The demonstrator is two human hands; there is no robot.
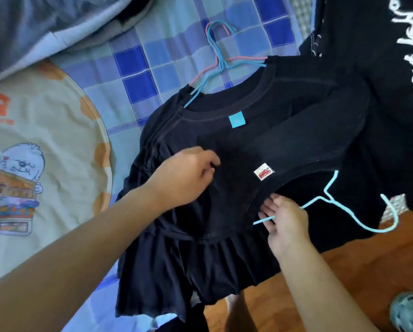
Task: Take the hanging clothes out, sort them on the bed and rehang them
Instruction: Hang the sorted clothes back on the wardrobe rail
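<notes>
Several black shirts lie stacked on the bed. The top black shirt (236, 195) has a white and red neck label. My left hand (188, 173) pinches a fold of its fabric near the collar. My right hand (284, 224) grips one arm of a light blue hanger (358, 212), whose end sits at that shirt's neck opening; the hook points right. Under it lies a black shirt with a turquoise label (236, 119). A blue hanger (215, 44) and a pink hanger (224, 26) poke out of the lower shirts' collars.
The bed has a blue checked sheet (152, 61). A beige cartoon-print shirt (33, 164) lies at left, a grey garment (45, 25) at top left, a black garment with white lettering (397, 56) at top right. Wooden floor (368, 267) and a sandal (409, 312) are at lower right.
</notes>
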